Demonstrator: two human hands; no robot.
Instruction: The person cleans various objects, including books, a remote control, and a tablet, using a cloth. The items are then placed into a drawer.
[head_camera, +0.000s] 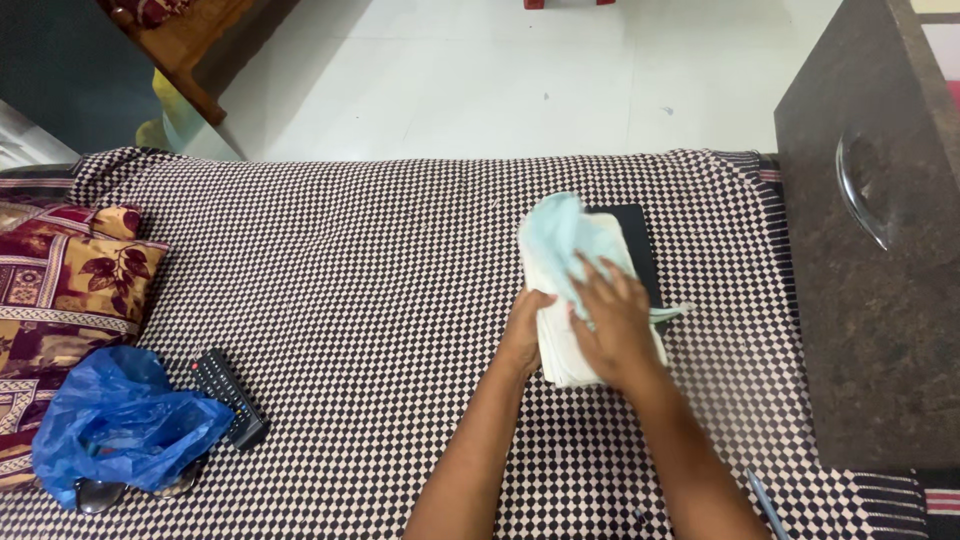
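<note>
Folding is the step in hand, by my reading. Right of frame centre, my left hand (524, 330) steadies the near edge of a folded pale cloth stack (560, 350) on the checked bed cover (380, 270), grip flat. My right hand (612, 322) presses a light blue cloth (565, 235) on top, fingers spread. Next move calls for squaring edges. A dark flat object (636, 240) beneath is mostly hidden; I cannot identify it.

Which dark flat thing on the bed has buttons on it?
The remote beside the blue bag, far left. It has rows of small buttons. The other dark thing, under the folded cloth, looks plain and smooth.
</note>
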